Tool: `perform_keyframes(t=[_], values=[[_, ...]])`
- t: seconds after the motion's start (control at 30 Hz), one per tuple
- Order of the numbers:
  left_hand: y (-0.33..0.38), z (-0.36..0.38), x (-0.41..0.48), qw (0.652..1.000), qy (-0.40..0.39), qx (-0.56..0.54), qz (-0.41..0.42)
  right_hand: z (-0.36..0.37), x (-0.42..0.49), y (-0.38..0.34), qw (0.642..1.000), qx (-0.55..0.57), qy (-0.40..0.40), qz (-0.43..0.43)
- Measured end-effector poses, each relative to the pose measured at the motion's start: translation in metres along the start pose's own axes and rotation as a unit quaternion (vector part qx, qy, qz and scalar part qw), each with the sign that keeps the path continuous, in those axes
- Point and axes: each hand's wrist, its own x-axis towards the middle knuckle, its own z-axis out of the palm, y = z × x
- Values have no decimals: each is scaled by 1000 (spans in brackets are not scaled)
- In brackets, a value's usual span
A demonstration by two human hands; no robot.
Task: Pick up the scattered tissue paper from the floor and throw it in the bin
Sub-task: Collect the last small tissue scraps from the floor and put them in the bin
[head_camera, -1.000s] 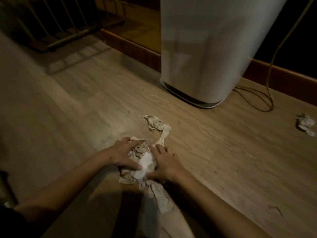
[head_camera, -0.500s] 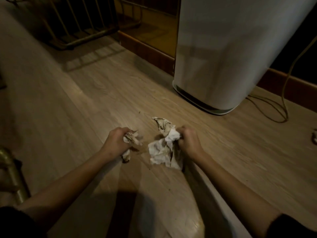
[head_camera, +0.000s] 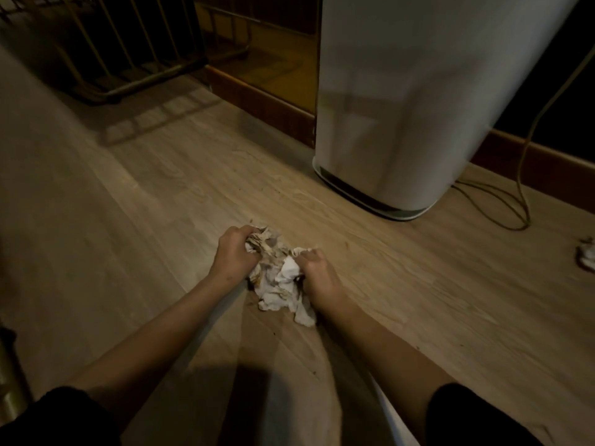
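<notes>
We look down on a pale wood-grain plank floor point(head_camera: 135, 201) in dim, warm light, edged at the back by a reddish-brown wooden skirting board point(head_camera: 264, 107). A tall white rounded plastic unit point(head_camera: 412, 101) with a dark band at its base stands on the floor against that edge, and a thin yellowish cable point(head_camera: 515, 201) loops on the boards just to its right. At the upper left sits a dark metal rack of slanted bars point(head_camera: 122, 49), throwing a barred shadow across the floor. Both of our bare arms reach forward from black short sleeves point(head_camera: 476, 413). Between our hands lies the crumpled bundle of white and brown-stained tissue paper point(head_camera: 277, 281) — it is in front of the white unit, well short of it, with its lower end hanging against or just above the boards; we cannot tell which. Our left hand point(head_camera: 235, 255) has its fingers curled tight around the upper, browner end of the bundle. Our right hand point(head_camera: 315, 275) is clenched on the bundle's right side, the fingers buried in the white folds. A second small crumpled white tissue wad point(head_camera: 587, 257) lies on the floor at the far right edge of view, well apart from our hands. At the lower left edge a brass-coloured metal tube point(head_camera: 8, 387) rises out of the dark.
</notes>
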Motion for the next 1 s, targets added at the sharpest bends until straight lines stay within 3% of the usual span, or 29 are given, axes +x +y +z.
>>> perform_keyframes(t=[0.13,0.3,0.53,0.8,0.9,1.0], values=[[23,14,2,999,4,-18,37,-25,-47,10,997,65,-27,27],[83,54,-17,988,-69,-37,130,-97,-103,64,976,141,18,164],[153,93,-34,965,-148,-68,206,-218,-164,150,936,101,47,335],[248,73,-48,912,-205,4,355,-339,-214,178,946,6,-47,320],[301,57,-52,895,-187,36,402,-368,-231,188,945,36,-93,311],[354,47,-57,878,-196,81,429,-378,-254,212,945,81,-73,308]])
